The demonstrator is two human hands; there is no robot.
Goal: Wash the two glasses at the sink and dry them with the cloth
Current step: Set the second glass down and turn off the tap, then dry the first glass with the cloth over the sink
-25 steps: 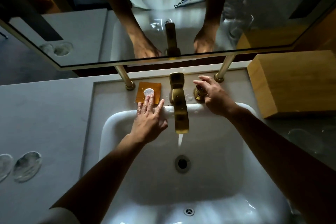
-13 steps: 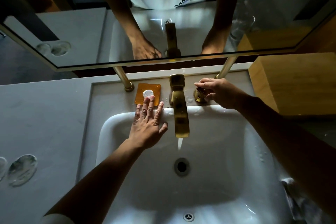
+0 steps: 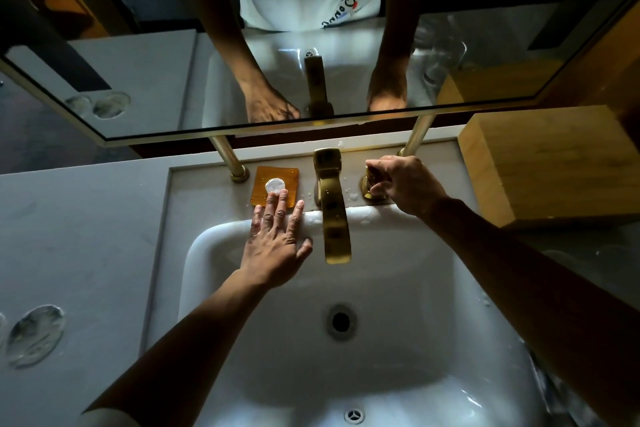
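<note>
Hands: left hand (image 3: 273,246) flat, fingers straight, resting on back rim of sink (image 3: 214,236), fingertips at soap dish (image 3: 275,185). Right hand (image 3: 405,184) curled round tap handle (image 3: 372,182) beside spout (image 3: 332,204); no water visible.

Glasses (image 3: 34,334): on table (image 3: 79,236), far left, well apart from both hands. Left hand nearer; likely reach runs leftward and back toward body.

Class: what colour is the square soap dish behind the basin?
Translucent orange square soap dish, clearest in the head view.
</note>
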